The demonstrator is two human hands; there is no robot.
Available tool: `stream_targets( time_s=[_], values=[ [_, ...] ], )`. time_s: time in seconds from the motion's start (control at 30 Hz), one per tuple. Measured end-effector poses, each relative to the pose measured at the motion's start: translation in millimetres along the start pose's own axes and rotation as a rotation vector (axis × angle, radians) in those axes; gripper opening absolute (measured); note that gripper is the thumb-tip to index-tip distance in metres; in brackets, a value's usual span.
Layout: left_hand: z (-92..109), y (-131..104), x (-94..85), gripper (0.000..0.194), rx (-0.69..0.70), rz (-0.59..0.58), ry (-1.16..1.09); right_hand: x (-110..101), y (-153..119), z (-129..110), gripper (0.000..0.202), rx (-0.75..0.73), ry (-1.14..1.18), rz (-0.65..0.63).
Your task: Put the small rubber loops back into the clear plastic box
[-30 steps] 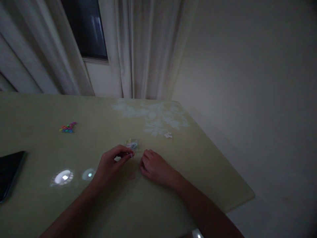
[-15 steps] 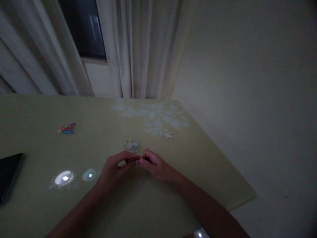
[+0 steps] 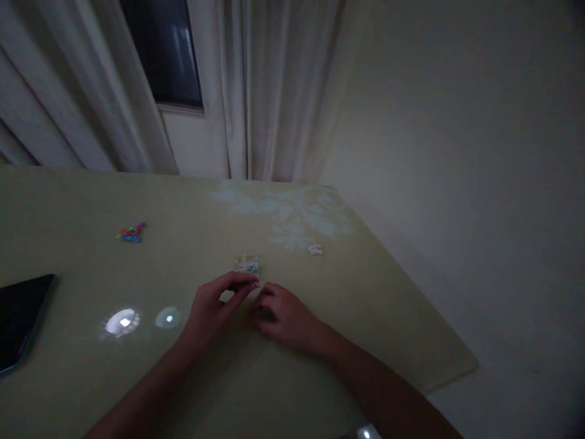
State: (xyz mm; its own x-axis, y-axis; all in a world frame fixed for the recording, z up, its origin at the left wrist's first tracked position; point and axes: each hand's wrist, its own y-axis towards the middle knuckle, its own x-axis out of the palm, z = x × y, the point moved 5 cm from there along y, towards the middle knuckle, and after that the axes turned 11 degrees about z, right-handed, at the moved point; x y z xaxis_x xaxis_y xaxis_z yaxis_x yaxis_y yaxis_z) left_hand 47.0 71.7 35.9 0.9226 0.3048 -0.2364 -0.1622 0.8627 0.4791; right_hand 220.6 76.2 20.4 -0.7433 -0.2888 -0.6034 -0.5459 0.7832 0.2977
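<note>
Between the thumb and fingertips of my left hand (image 3: 214,308) is a small pale-and-dark striped thing (image 3: 255,285), too small to make out its kind. Just to its right is my right hand (image 3: 286,317), fingers loosely curled and apart from the thumb, with nothing visible in them; it is slightly blurred. Right behind my left fingertips lies a small clear box (image 3: 247,263) of coloured loops that look like little hair ties. The left fingers hide its near edge.
A small white item (image 3: 315,249) lies farther back on the right of the glossy table (image 3: 196,378). To the left is a pile of bright coloured pieces (image 3: 131,232). A dark tablet-like device (image 3: 25,317) rests at the left edge. A wall (image 3: 434,183) borders the table's right side.
My right hand has let go of the striped thing and drawn back toward me, its fingers loosening. My left hand still pinches it. The whole view has shifted slightly.
</note>
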Motion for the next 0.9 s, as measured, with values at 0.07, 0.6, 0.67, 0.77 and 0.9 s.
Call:
stream_targets(
  time_s=[0.07, 0.6, 0.67, 0.77, 0.9],
  values=[
    [2, 0, 0.6, 0.012, 0.017, -0.003, 0.000, 2, 0, -1, 0.013, -0.026, -0.006, -0.020],
    [6, 1, 3.5, 0.009, 0.089, -0.064, -0.052, -31, 11, 11, 0.029, 0.264, 0.427, 0.314],
    [5, 1, 4.0, 0.010, 0.088, -0.075, -0.056, -27, 11, 11, 0.035, 0.278, 0.479, 0.296],
    [6, 1, 4.9, 0.011, 0.110, -0.097, -0.051, -25, 10, 11, 0.037, 0.282, 0.488, 0.288],
    [9, 2, 3.1, 0.012, 0.124, -0.069, -0.034, -27, 8, 12, 0.020, 0.234, 0.344, 0.313]
  ],
)
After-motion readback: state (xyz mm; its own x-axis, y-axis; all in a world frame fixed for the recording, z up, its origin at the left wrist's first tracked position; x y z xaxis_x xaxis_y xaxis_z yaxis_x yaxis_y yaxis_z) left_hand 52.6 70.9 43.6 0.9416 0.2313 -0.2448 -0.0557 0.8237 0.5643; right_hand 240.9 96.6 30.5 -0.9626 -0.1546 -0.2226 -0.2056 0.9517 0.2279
